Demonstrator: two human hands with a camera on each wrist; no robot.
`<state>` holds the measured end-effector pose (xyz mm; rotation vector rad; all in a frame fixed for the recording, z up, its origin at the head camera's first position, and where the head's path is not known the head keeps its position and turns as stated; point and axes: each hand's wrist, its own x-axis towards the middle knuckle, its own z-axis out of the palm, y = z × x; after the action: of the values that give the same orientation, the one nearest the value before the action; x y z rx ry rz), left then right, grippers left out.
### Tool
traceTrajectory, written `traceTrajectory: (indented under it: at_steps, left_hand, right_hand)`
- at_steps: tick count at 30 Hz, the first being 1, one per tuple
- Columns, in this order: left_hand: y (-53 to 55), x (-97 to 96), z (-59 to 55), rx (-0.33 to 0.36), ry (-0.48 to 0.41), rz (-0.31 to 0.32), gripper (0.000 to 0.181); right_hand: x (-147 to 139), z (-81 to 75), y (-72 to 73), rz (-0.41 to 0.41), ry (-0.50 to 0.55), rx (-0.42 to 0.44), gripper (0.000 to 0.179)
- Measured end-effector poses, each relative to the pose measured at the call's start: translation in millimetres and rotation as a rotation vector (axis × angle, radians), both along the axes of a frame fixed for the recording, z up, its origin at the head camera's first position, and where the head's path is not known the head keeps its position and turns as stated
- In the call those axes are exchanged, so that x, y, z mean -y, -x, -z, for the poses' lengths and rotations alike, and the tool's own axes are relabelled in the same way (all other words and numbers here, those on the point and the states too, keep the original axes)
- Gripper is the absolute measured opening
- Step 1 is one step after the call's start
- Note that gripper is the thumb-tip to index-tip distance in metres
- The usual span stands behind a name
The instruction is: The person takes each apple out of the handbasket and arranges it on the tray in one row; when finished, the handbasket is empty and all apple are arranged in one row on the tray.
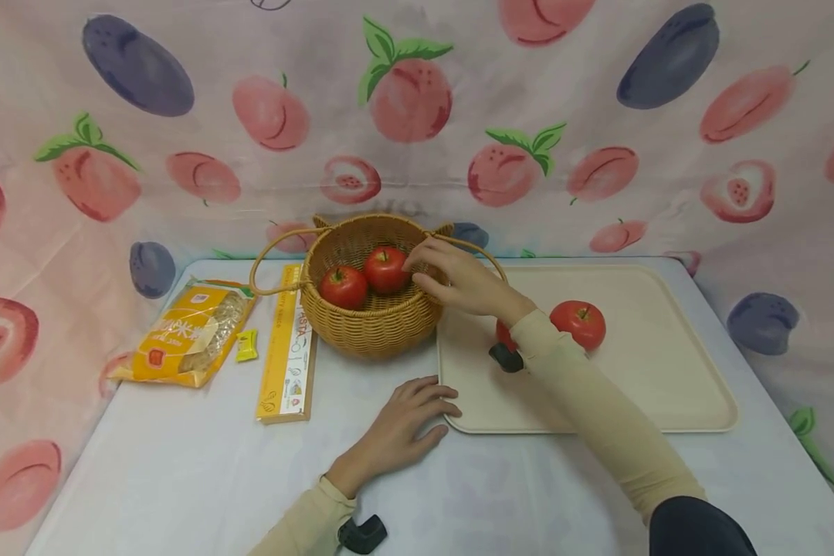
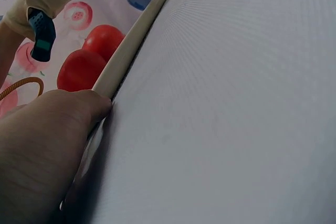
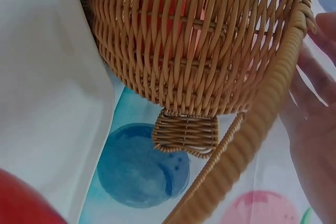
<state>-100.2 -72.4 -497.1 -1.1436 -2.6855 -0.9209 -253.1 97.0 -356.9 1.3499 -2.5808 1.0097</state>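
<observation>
Tomatoes are the items in hand: round, glossy, red, each with a small green stem scar on top. Count is four. Two sit side by side inside the wicker basket (image 1: 375, 324), the left tomato (image 1: 344, 286) touching the right tomato (image 1: 386, 269). A third tomato (image 1: 578, 323) lies on the beige tray (image 1: 667, 386), and a fourth tomato (image 1: 503, 333) lies on the tray too, mostly hidden behind the right forearm.

One basket, round, tan weave, with two looped handles, stands on the table just left of the tray. One tray.

Right hand (image 1: 459, 279) is over the basket's right rim, fingers loosely extended toward the right tomato; fingertips are at or very near it, contact cannot be confirmed, and nothing is gripped. Left hand (image 1: 403, 432) lies flat on the tablecloth, fingers spread, fingertips touching the tray's near-left edge.

One yellow food packet (image 1: 188, 332), one small yellow sachet (image 1: 246, 345) and one long pasta box (image 1: 286, 347) lie left of the basket.
</observation>
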Motion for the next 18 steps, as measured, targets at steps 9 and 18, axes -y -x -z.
traceTrajectory:
  at_steps: [9,18]
  left_hand:
    - [-0.5,0.1,0.8,0.02,0.002,0.001,0.021]
    - [0.0,0.2,-0.2,0.009,-0.005,0.004,0.022]
  right_hand:
    - [15.0,-3.8,9.0,0.014,-0.102,0.032,0.026]
    - [29.2,-9.1,21.4,0.0,-0.238,0.016,0.026]
